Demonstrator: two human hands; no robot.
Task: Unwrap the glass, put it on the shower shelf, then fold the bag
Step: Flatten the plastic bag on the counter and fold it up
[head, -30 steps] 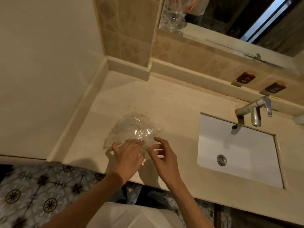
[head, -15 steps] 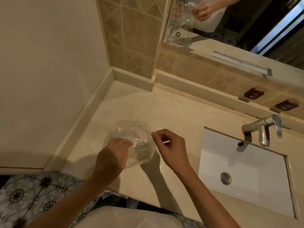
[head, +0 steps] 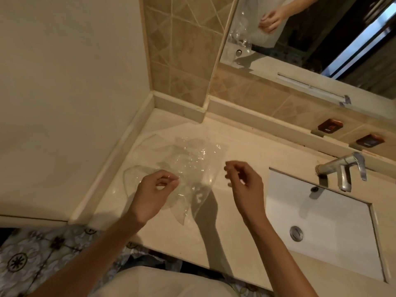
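Both hands pulling the clear crinkly plastic bag point(head: 188, 168) open over the beige stone counter point(head: 246, 151)

Left hand point(head: 153, 192) pinches one edge, fingers curled; right hand point(head: 244, 183) looks pinched on the other edge too, though that bit's hard to make out. White sink point(head: 321, 221) sits off right.

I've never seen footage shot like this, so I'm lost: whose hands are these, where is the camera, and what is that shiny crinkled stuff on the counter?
The camera sits on a person's head, looking down at their own bare hands. They stand at a beige bathroom counter with a white sink and a metal faucet on the right. The shiny stuff is a clear plastic bag, spread crumpled on the counter. The left hand pinches its near edge. The right hand hangs beside it with fingers curled; whether it grips plastic is unclear. A mirror reflects a hand and the bag.
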